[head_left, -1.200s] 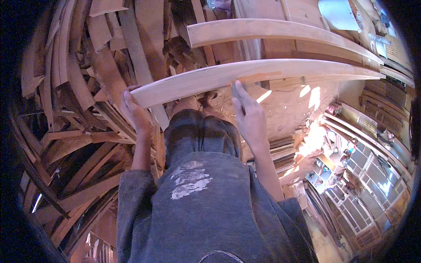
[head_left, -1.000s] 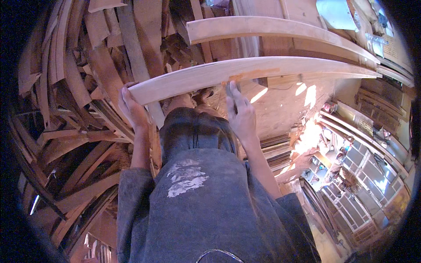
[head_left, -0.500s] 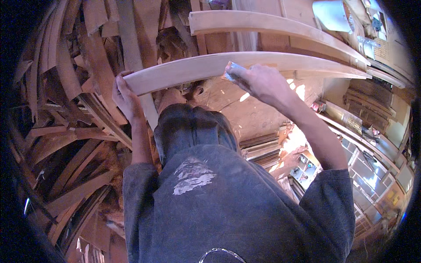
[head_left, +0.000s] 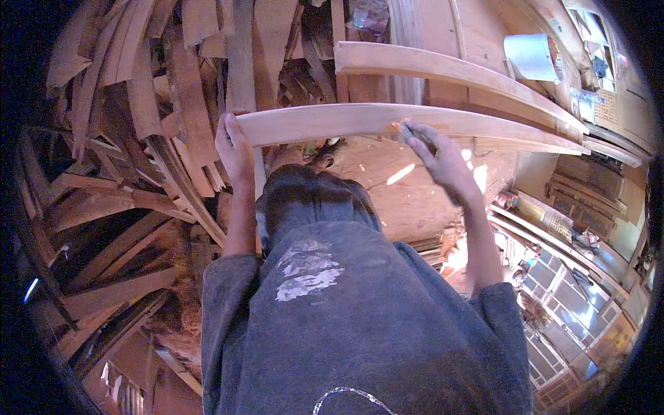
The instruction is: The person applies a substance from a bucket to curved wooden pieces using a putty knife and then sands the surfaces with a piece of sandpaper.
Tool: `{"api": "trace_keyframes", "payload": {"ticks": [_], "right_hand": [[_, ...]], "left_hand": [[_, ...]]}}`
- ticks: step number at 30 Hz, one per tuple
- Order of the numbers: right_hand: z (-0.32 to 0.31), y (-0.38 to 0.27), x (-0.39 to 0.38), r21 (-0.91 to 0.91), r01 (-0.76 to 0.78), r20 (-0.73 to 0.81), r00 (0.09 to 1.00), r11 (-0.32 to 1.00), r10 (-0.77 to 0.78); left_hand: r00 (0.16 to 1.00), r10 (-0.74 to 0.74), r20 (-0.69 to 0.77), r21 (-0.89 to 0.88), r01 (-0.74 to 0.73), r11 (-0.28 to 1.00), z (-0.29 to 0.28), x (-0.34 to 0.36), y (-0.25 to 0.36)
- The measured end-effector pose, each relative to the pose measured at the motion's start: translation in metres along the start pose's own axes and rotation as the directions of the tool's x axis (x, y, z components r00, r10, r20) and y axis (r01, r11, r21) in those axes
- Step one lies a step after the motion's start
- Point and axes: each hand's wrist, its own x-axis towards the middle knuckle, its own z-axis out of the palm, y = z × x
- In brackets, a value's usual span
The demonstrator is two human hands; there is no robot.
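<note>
A long, pale, curved wooden board [head_left: 325,121] spans the upper middle, with an orange smear on its right half. My left hand [head_left: 236,149] has its fingers wrapped round the board's left end. My right hand [head_left: 437,162] is closed on a small flat grey tool [head_left: 406,131], which has orange material at its tip, at the board's near edge beside the smear. I cannot make out exactly what kind of tool it is.
A second pale board [head_left: 443,66] lies beyond. Stacked offcuts [head_left: 138,55] crowd the left. A white bucket [head_left: 529,55] stands upper right. Sunlit patches mark the bare ground [head_left: 408,200] below the board. Planks and panels [head_left: 567,290] fill the right side.
My right hand with the tool first swung up and turned over the board, then moved right and slightly down. My left hand keeps its grip. The whole view has shifted.
</note>
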Motion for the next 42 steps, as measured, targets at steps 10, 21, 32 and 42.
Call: {"api": "trace_keyframes", "payload": {"ticks": [10, 21, 32, 42], "right_hand": [[0.115, -0.013, -0.019, 0.212, 0.010, -0.248, 0.968, 0.977, 0.044], [0.134, -0.029, -0.005, 0.116, -0.032, -0.334, 0.940, 0.993, 0.069], [0.156, -0.031, -0.001, 0.146, 0.075, -0.400, 0.917, 0.986, -0.010], [0.177, -0.036, 0.002, 0.138, 0.096, -0.420, 0.907, 0.986, -0.030]], "left_hand": [[1.000, -0.019, -0.003, -0.016, 0.019, 1.000, 0.002, 0.003, -0.013], [0.999, -0.037, 0.038, -0.006, 0.037, 0.999, -0.001, 0.005, -0.020], [0.999, -0.035, 0.002, -0.004, 0.035, 0.999, -0.002, 0.006, -0.024], [0.999, -0.032, 0.012, -0.012, 0.032, 0.999, 0.002, 0.004, -0.011]]}}
